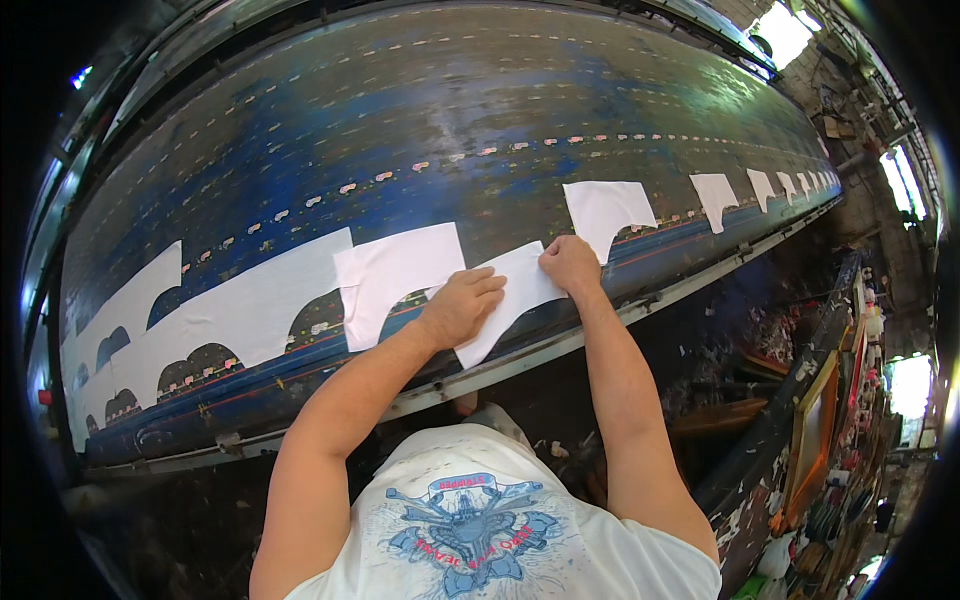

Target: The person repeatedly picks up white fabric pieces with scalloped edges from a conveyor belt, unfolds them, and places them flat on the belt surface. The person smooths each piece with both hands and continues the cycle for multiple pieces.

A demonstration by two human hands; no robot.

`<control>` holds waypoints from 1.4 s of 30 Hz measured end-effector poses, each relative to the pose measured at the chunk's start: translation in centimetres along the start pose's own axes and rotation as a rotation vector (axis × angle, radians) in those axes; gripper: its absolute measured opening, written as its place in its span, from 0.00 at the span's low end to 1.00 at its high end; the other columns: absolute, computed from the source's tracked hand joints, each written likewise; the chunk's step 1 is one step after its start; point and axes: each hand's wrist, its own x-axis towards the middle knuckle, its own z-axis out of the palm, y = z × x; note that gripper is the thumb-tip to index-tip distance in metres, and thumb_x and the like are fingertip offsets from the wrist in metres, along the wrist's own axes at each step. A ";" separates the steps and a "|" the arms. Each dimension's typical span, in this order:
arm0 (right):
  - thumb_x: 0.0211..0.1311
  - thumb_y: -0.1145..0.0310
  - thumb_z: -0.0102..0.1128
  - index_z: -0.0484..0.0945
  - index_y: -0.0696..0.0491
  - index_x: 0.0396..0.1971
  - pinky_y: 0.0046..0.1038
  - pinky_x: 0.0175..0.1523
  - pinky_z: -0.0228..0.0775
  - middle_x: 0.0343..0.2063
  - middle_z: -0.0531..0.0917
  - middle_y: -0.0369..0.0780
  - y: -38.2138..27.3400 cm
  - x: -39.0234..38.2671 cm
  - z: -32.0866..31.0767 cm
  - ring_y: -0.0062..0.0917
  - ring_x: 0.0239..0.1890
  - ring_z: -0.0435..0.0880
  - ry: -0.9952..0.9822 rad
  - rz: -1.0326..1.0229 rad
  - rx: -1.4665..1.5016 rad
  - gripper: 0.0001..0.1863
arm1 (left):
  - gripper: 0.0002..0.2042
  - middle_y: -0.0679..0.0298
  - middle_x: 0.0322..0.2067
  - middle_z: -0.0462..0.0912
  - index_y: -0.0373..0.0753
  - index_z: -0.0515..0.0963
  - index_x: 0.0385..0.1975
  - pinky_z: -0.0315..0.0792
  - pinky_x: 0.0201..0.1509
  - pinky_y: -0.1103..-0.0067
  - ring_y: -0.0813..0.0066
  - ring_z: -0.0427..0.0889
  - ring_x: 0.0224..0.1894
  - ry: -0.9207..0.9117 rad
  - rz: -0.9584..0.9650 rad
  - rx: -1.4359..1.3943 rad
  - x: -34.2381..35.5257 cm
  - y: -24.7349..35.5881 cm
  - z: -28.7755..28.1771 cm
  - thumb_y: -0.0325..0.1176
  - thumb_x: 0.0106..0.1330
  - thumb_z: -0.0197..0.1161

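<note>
A cut white fabric piece (522, 287) lies slantwise across the near edge of a long dark table (500, 110), one end reaching past the edge. My left hand (463, 308) rests on its left side, fingers laid over the cloth; the thumb is hidden. At the piece's upper right corner, my right hand (572, 264) has its fingers closed in a pinch on the cloth. Just left of my left hand lies another white piece (400, 268) with a curved cutout. A further white piece (610, 210) sits flat beyond my right hand.
Larger white pieces (250, 295) cover the table's left side. Several smaller ones (714, 198) line its near edge toward the far right. Rows of small pale marks (383, 177) run along the paint-stained surface. A metal rail (690, 268) borders the table; wooden frames (815, 430) stand at right.
</note>
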 end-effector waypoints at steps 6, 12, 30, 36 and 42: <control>0.62 0.60 0.72 0.91 0.52 0.37 0.47 0.51 0.84 0.36 0.91 0.47 3.4 1.2 0.0 0.46 0.43 0.92 0.246 -0.079 -0.065 0.11 | 0.14 0.55 0.60 0.87 0.37 0.85 0.53 0.74 0.70 0.59 0.50 0.82 0.63 0.092 -0.092 0.032 1.2 0.4 1.1 0.24 0.68 0.69; 0.63 0.63 0.74 0.90 0.53 0.38 0.45 0.49 0.82 0.38 0.89 0.44 4.4 0.7 -1.0 0.43 0.42 0.90 0.082 -0.449 0.292 0.10 | 0.15 0.54 0.54 0.87 0.36 0.85 0.50 0.78 0.64 0.62 0.50 0.83 0.55 0.042 -0.164 0.015 4.0 -0.8 0.5 0.21 0.63 0.70; 0.79 0.57 0.69 0.77 0.57 0.35 0.31 0.43 0.76 0.36 0.83 0.43 -10.7 -4.0 -15.7 0.29 0.37 0.83 -0.005 -1.052 1.342 0.18 | 0.05 0.50 0.33 0.89 0.34 0.85 0.34 0.80 0.49 0.68 0.57 0.89 0.39 0.029 -0.522 -0.445 3.7 3.1 -9.3 0.29 0.64 0.69; 0.78 0.55 0.70 0.76 0.55 0.34 0.30 0.42 0.72 0.34 0.77 0.41 -20.5 -6.1 -17.7 0.29 0.37 0.78 0.235 -1.274 1.081 0.20 | 0.07 0.58 0.36 0.89 0.36 0.87 0.41 0.78 0.57 0.66 0.64 0.88 0.43 0.616 -0.483 -0.569 -1.9 4.7 -16.8 0.28 0.65 0.75; 0.72 0.55 0.75 0.67 0.48 0.28 0.24 0.26 0.59 0.22 0.70 0.34 -30.6 -9.8 -15.9 0.21 0.23 0.67 -0.060 -1.363 1.467 0.24 | 0.05 0.61 0.34 0.88 0.39 0.90 0.37 0.74 0.63 0.64 0.55 0.85 0.43 0.487 -0.449 0.020 -13.1 0.5 -22.6 0.25 0.61 0.75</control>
